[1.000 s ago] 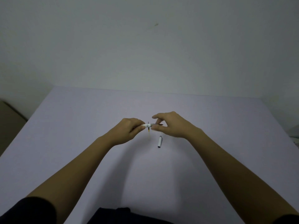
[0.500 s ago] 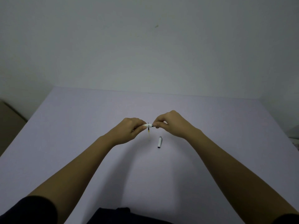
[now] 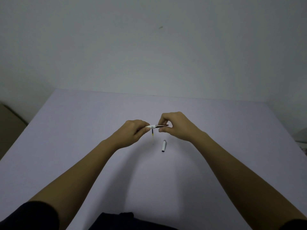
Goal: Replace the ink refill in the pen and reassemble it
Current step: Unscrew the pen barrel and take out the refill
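Note:
My left hand [image 3: 132, 132] grips the white pen barrel [image 3: 152, 126], held level above the table; most of the barrel is hidden inside the fist. My right hand [image 3: 176, 126] pinches the dark metallic tip section [image 3: 162, 125] at the barrel's right end, thumb below and fingers above. A thin refill [image 3: 152, 133], dark at the top and yellowish lower down, lies on the table just under the barrel. The white pen cap [image 3: 164, 145] with a dark end lies on the table below my right hand.
The pale lilac table [image 3: 83, 146] runs back to a plain wall. Its left edge drops off toward a brown floor area [image 3: 10, 123]. Something pale sits off the table's right edge [image 3: 301, 135].
My right hand's fingers closed around the tip section, then shifted slightly right, so more of the dark tip shows between the hands. My left hand, the cap and the refill stayed put.

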Demonstrator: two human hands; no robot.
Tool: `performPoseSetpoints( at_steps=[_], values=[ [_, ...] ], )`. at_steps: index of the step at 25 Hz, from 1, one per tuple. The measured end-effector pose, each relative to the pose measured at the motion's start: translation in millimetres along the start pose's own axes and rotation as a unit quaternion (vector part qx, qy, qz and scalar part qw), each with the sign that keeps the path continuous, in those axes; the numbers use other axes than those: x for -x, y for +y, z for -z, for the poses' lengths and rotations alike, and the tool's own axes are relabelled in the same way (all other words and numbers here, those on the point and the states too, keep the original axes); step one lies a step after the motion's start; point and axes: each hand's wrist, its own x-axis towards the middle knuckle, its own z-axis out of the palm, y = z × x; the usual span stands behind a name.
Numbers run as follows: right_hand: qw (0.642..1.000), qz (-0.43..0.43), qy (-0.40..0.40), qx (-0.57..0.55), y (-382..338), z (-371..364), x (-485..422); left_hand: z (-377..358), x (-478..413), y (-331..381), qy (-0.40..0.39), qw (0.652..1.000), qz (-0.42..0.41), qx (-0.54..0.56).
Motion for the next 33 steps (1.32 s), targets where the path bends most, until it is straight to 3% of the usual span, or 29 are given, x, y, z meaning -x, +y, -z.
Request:
performPoseSetpoints(
  at_steps=[5,10,16,20,25,33],
  values=[
    [0.998,-0.065,-0.020,-0.006,0.3,-1.9,-3.1,2.0,-1.6,1.5,0.004,1.000,-0.006,0.001],
    [0.994,-0.025,0.034,-0.101,3.6,-0.5,-2.1,2.0,-1.8,1.4,0.017,1.000,0.002,0.007],
    [0.993,-0.081,0.007,-0.082,7.5,-0.1,-1.4,0.7,-2.4,0.9,0.019,1.000,0.001,0.008],
    [0.983,-0.073,0.044,-0.164,5.3,-0.3,0.0,-0.7,-2.8,-1.6,0.034,0.999,0.012,0.030],
    [0.988,-0.084,0.042,-0.118,4.4,-0.2,-1.5,-4.0,-2.5,-3.0,0.027,0.999,0.020,0.035],
    [0.921,-0.103,0.138,-0.350,-0.7,4.5,-10.0,-25.1,7.9,-6.0,0.077,0.949,0.140,0.274]
  ],
)
